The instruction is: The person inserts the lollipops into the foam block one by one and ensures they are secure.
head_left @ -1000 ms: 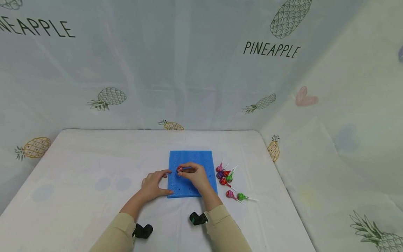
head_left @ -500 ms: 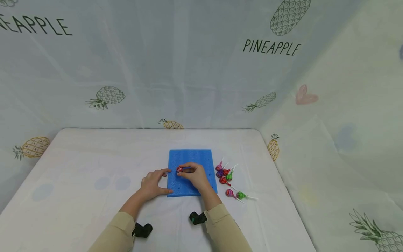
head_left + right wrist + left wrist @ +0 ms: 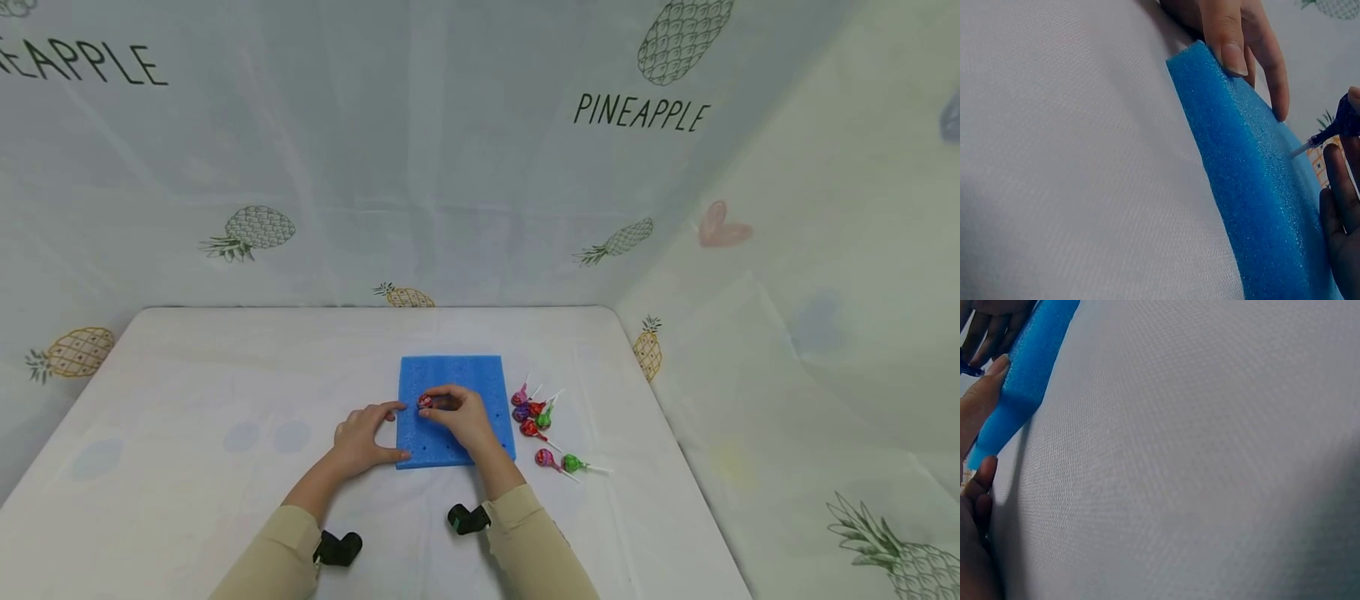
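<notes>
A blue foam block [image 3: 453, 369] with several small holes in its top lies flat on the table. My left hand [image 3: 362, 439] rests at its left side, thumb and forefinger spread apart and touching the foam. Over the block, my right hand [image 3: 467, 421] pinches a lollipop [image 3: 425, 402] by its wrapped head, which looks red from above. In the right wrist view that lollipop [image 3: 1345, 119] shows a dark blue wrapper side. Its white stick points down and its lower end meets the foam's top; how deep it sits cannot be seen.
Right of the block lies a cluster of several wrapped lollipops, among them a purple one [image 3: 521, 413] and a red one [image 3: 529, 427]. Nearer the front lie a pink lollipop [image 3: 545, 457] and a green lollipop [image 3: 572, 463]. A white cloth covers the table [image 3: 225, 375].
Both hands, the pinched lollipop and the foam block keep their places relative to each other. Only the head view has shifted slightly.
</notes>
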`<state>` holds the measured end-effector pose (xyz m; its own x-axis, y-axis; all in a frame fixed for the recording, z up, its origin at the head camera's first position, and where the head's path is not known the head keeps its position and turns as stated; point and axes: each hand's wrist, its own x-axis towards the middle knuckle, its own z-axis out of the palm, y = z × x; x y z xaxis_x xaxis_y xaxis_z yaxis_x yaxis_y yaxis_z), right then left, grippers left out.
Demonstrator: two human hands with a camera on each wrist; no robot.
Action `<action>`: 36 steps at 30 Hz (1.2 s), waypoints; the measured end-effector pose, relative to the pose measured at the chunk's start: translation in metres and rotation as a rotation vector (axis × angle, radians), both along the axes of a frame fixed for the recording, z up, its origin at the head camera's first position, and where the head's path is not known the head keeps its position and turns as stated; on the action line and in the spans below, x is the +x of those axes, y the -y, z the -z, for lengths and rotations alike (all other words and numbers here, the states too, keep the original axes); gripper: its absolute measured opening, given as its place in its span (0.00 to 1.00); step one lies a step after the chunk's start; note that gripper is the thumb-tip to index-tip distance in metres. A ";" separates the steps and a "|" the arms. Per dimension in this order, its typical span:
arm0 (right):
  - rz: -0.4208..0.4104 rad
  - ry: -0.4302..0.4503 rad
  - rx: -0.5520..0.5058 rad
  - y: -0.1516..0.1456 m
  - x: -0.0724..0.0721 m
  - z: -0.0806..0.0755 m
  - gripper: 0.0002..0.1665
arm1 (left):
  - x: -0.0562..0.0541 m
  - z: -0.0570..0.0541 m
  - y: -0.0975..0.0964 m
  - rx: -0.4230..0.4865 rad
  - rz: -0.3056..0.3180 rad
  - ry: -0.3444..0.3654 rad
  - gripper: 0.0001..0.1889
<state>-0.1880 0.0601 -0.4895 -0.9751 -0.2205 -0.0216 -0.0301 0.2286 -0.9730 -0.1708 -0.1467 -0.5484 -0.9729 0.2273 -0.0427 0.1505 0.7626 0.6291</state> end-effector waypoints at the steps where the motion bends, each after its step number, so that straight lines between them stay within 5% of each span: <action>1: -0.001 -0.001 -0.004 0.000 0.000 0.001 0.16 | 0.000 0.000 0.000 0.002 -0.001 -0.001 0.43; 18: -0.016 -0.039 -0.106 -0.034 0.019 -0.007 0.20 | -0.001 0.000 0.001 0.008 -0.003 0.015 0.44; 30: 0.059 -0.005 -0.106 -0.077 0.047 -0.002 0.21 | -0.001 0.003 0.000 0.016 0.005 0.022 0.44; 36: 0.090 -0.058 -0.105 -0.094 0.055 0.004 0.22 | -0.001 0.003 0.000 0.015 0.002 0.015 0.44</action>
<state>-0.1327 0.1540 -0.4939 -0.9901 -0.1298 0.0540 -0.0710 0.1302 -0.9889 -0.1719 -0.1469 -0.5516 -0.9718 0.2296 -0.0539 0.1421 0.7525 0.6431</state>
